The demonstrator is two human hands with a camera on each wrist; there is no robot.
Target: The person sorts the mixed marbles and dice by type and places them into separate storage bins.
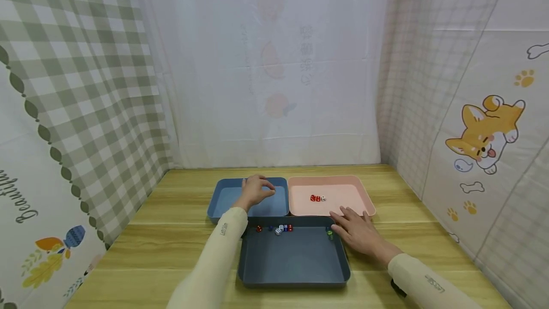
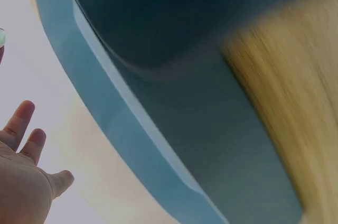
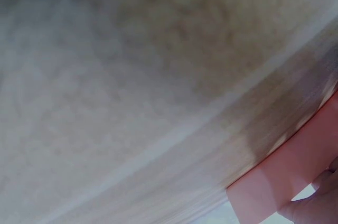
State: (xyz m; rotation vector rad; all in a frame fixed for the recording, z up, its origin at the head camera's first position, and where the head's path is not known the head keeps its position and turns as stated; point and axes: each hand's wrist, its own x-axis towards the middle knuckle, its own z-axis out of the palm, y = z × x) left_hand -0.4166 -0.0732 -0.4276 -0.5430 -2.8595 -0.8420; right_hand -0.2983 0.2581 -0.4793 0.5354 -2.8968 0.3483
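Over the blue tray (image 1: 220, 206), my left hand (image 1: 254, 192) has thumb and index finger brought together in a pinch, its other fingers lifted. A small pale greenish thing (image 2: 2, 37) shows at a fingertip on the edge of the left wrist view; its kind cannot be told. My right hand (image 1: 356, 232) lies with spread fingers across the right corner of the dark grey tray (image 1: 296, 261), fingertips near the pink tray (image 1: 351, 187). Beside its thumb are a green die (image 1: 330, 234) and a blue die (image 1: 328, 228), partly hidden.
Several red, white and blue dice (image 1: 281, 228) lie along the dark tray's far side. Two red dice (image 1: 315, 198) and a white die (image 1: 323, 199) sit in the pink tray. The wooden table (image 1: 146, 247) is enclosed by hanging cloths (image 1: 274, 61) behind and at both sides.
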